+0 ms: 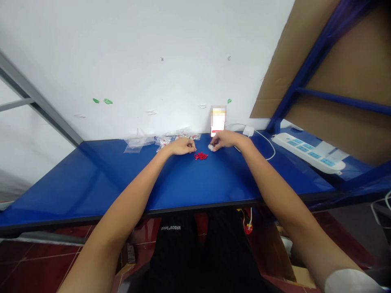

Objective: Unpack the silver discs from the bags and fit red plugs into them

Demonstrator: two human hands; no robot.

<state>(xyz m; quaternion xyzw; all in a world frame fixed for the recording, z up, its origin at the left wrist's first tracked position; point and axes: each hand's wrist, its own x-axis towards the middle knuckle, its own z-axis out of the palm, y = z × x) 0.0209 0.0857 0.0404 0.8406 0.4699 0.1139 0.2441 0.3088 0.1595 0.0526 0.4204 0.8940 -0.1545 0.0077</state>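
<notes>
A small heap of red cord [200, 156] lies on the blue tabletop between my hands. My left hand [183, 146] is closed in a pinch just left of the cord; whatever its fingertips hold is too small to name. On the other side, my right hand [222, 140] has its fingers closed at a small, pale rounded object [211, 147] resting on the table. The kind of that object cannot be made out. Behind my left hand sit clear plastic bags [163, 141] with small red and silvery pieces in them.
A lit phone [218, 121] leans against the white wall behind my right hand. A white charger [248, 131] with a cable and a white power strip [308, 152] lie to the right. Flat clear bags [139, 141] are at the back left. A blue metal frame [293, 91] borders the right side.
</notes>
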